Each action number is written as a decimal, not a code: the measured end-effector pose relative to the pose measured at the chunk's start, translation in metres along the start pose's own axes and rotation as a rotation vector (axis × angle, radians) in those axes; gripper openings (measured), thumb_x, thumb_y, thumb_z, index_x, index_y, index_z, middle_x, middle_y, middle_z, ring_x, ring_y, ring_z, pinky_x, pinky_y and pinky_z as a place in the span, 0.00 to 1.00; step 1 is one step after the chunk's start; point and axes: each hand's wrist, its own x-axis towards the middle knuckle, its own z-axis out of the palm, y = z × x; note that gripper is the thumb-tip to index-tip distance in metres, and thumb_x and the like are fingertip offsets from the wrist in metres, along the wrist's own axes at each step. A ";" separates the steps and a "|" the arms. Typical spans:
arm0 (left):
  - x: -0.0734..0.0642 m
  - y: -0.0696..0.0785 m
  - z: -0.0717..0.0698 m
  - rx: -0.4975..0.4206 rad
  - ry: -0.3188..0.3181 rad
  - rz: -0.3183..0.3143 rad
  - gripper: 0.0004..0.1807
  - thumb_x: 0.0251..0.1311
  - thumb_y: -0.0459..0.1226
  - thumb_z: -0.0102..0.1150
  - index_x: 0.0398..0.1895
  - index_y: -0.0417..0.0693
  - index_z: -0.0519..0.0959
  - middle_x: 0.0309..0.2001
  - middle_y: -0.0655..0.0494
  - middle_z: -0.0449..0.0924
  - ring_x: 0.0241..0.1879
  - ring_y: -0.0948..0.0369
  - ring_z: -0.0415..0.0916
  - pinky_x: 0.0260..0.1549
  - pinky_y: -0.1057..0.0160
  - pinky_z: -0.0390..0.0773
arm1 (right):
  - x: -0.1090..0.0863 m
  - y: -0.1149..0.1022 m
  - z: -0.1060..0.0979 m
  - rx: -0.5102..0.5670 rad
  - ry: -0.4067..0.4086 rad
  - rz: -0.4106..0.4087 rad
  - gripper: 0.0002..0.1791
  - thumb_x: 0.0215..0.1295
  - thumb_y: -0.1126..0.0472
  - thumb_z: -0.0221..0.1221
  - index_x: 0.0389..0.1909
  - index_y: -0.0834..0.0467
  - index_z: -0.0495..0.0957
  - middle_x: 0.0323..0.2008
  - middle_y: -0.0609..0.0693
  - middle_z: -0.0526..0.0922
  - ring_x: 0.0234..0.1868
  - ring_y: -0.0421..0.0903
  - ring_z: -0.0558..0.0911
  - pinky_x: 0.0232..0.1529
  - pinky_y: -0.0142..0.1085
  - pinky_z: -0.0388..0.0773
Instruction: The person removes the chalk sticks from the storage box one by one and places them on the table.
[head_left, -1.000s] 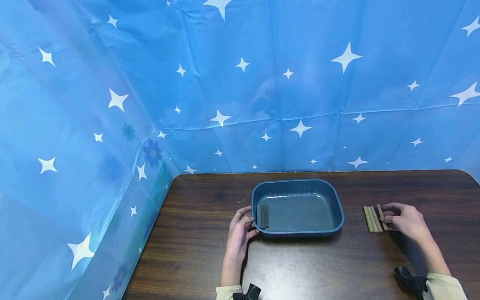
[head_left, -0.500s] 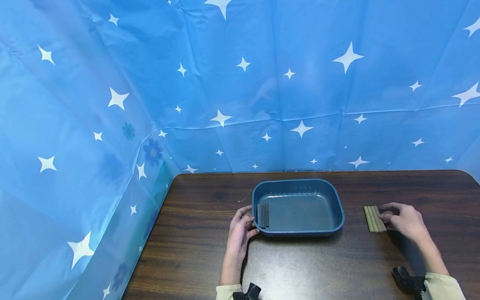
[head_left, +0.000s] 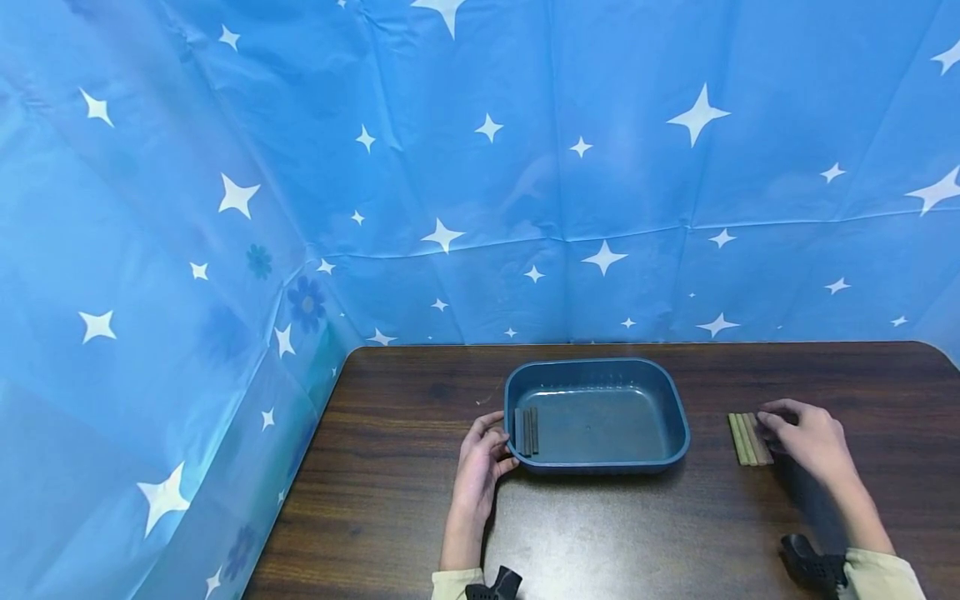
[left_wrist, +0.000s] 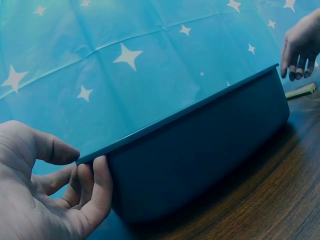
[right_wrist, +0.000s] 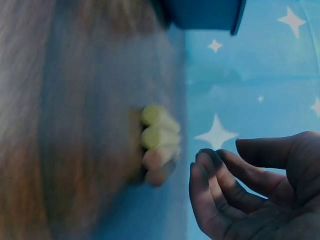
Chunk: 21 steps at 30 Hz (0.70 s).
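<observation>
My left hand (head_left: 476, 467) grips the left end of a blue rectangular plastic tub (head_left: 600, 463), thumb at the rim and fingers against the outer wall in the left wrist view. A few grey and dark brown sticks (head_left: 530, 432) lie side by side inside it, along its left end. My right hand (head_left: 813, 437) hovers just over the right end of a row of round sticks on the table, its fingers loosely bent around nothing. Two yellow-green sticks (right_wrist: 152, 136) and two brown sticks (right_wrist: 156, 159) make up this row, which is blurred in the right wrist view.
A dark wood-grain table (head_left: 390, 467) carries everything. Blue sheeting (head_left: 480, 183) with white stars hangs behind it and along the left side. Bare tabletop lies between the tub and the row of sticks.
My right hand has laid a brown stick against the right side of the row and let it go, then risen slightly. The left hand has stayed on the tub.
</observation>
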 end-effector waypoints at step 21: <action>0.000 -0.002 -0.001 -0.010 0.003 -0.002 0.22 0.63 0.27 0.49 0.62 0.32 0.70 0.36 0.53 0.76 0.30 0.63 0.74 0.27 0.68 0.78 | -0.013 -0.076 0.018 0.110 0.035 -0.158 0.20 0.81 0.57 0.53 0.57 0.70 0.80 0.41 0.65 0.86 0.33 0.53 0.86 0.30 0.40 0.77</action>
